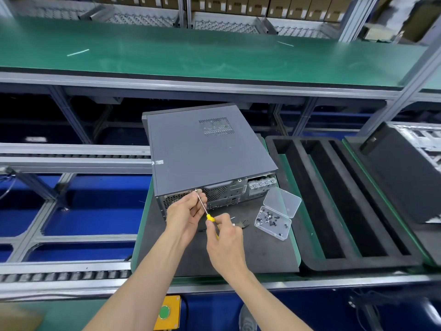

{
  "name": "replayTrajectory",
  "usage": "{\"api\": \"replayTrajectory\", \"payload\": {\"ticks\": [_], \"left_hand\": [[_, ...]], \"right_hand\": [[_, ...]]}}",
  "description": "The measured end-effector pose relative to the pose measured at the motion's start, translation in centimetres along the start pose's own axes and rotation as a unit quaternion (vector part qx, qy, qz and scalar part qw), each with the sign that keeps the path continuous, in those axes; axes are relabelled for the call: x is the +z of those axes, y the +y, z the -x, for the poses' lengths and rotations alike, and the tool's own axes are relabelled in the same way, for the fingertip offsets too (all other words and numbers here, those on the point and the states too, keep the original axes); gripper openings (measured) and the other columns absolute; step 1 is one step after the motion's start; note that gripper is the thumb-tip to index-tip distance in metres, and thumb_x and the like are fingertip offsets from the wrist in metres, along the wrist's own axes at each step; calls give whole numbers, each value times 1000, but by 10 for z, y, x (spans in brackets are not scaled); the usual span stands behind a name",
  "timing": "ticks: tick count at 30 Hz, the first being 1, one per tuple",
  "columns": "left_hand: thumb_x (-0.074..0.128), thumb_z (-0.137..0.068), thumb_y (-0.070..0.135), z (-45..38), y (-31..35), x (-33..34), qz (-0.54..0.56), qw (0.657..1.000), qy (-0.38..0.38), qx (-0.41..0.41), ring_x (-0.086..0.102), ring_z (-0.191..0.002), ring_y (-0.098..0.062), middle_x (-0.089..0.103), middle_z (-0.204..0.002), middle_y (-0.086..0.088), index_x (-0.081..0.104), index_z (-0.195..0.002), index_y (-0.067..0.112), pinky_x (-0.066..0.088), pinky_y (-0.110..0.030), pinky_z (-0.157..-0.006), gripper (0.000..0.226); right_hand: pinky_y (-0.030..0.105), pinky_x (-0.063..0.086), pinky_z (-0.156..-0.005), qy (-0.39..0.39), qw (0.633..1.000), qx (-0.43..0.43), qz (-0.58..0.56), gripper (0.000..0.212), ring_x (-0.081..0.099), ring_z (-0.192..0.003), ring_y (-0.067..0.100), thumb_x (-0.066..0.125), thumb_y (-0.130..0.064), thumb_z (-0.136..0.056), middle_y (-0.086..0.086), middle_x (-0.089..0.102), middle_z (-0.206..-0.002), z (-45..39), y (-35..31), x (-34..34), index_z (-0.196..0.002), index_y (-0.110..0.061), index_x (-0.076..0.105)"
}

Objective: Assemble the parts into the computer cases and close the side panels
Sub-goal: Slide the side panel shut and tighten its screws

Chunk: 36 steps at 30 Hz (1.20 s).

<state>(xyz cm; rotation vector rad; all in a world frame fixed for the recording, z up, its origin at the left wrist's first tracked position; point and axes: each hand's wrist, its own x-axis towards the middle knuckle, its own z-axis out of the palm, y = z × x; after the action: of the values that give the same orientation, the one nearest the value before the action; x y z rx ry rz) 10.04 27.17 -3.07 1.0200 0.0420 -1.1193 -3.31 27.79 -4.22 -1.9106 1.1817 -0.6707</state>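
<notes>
Head view: screwdriver [203, 206] tip at computer case [210, 149] rear, beyond right-hand grip [224, 231].

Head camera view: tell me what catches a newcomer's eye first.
The grey computer case lies flat at the centre. Before it, both hands work a yellow screwdriver at its rear edge: left hand steadying the shaft, right hand gripping the handle. An open screw box sits right.

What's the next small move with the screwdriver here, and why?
Probably turn the screwdriver to drive the screw home: its tip sits at the computer case rear edge, the left hand steadies the shaft, the right hand grips the yellow handle, and the side panel looks closed.
</notes>
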Motion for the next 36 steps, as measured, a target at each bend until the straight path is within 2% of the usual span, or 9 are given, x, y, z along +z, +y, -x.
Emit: {"api": "replayTrajectory", "payload": {"ticks": [11, 15, 18, 20, 22, 26, 31, 33, 36], "left_hand": [[52, -101, 2, 0, 8, -1, -29, 999, 7, -11, 71, -71, -16, 74, -83, -11, 70, -105, -3, 60, -26, -63, 18], [59, -99, 4, 8, 14, 2, -124, 990, 46, 46, 74, -72, -20, 76, -80, -12, 73, -95, -3, 59, -25, -62, 16], [63, -96, 15, 19, 18, -1, -384, 882, 114, 249, 72, -64, -12, 74, -68, 5, 74, -80, 15, 59, -25, -59, 19], [63, -96, 15, 22, 33, 4, -462, 778, 78, 420, 67, -66, -7, 70, -69, 11, 74, -84, 18, 53, -21, -64, 17], [64, -95, 10, 1, 57, 15, -526, 697, 3, 488, 64, -77, -12, 72, -82, 6, 77, -95, 12, 49, -25, -74, 13], [65, -94, 4, -41, 90, 36, -654, 670, -130, 328, 64, -92, -18, 74, -95, -6, 79, -96, 7, 44, -22, -87, 15], [66, -94, 5, -54, 87, 30, -657, 671, -161, 303, 61, -79, 4, 71, -86, 9, 80, -89, 12, 40, -12, -79, 16], [66, -93, 5, -54, 89, 29, -650, 676, -166, 304, 60, -76, 8, 71, -83, 13, 80, -87, 12, 39, -6, -77, 17], [67, -93, 6, -53, 88, 28, -648, 676, -168, 307, 61, -75, 6, 71, -80, 16, 80, -88, 14, 39, -4, -75, 17]], "right_hand": [[37, 37, -63, 41, 998, 37, 18, 14, 50, -67, 12, 43, -38, -105, -4, 57, -70, 9, -22, 10, -95, -28, 46], [31, 38, -57, 61, 997, 39, 18, 14, 54, -63, 12, 47, -35, -103, -7, 56, -67, 7, -30, 11, -92, -26, 47], [29, 44, -59, 74, 996, 56, -3, 13, 58, -66, 10, 58, -35, -99, -10, 59, -70, 4, -32, 12, -96, -28, 47], [21, 41, -58, 80, 994, 67, -14, 20, 59, -68, 8, 65, -33, -94, -11, 60, -73, 2, -33, 11, -98, -29, 46], [21, 38, -58, 82, 993, 80, -5, 20, 56, -70, 4, 66, -32, -94, -13, 58, -75, 1, -33, 11, -97, -28, 47], [35, 34, -64, 74, 994, 71, 46, 19, 52, -69, 14, 51, -40, -102, -6, 59, -73, 4, -32, 12, -92, -25, 47], [35, 25, -64, 29, 976, 88, 197, 37, 60, -83, 27, 20, -35, -110, 3, 67, -89, -1, -39, 14, -94, -22, 51], [34, 26, -64, 35, 982, 107, 151, 32, 58, -77, 24, 25, -33, -109, 2, 66, -83, -2, -40, 15, -88, -21, 46], [29, 34, -61, 82, 987, 139, -17, 15, 55, -70, 6, 57, -35, -97, -9, 61, -75, 1, -41, 15, -94, -25, 46]]}}
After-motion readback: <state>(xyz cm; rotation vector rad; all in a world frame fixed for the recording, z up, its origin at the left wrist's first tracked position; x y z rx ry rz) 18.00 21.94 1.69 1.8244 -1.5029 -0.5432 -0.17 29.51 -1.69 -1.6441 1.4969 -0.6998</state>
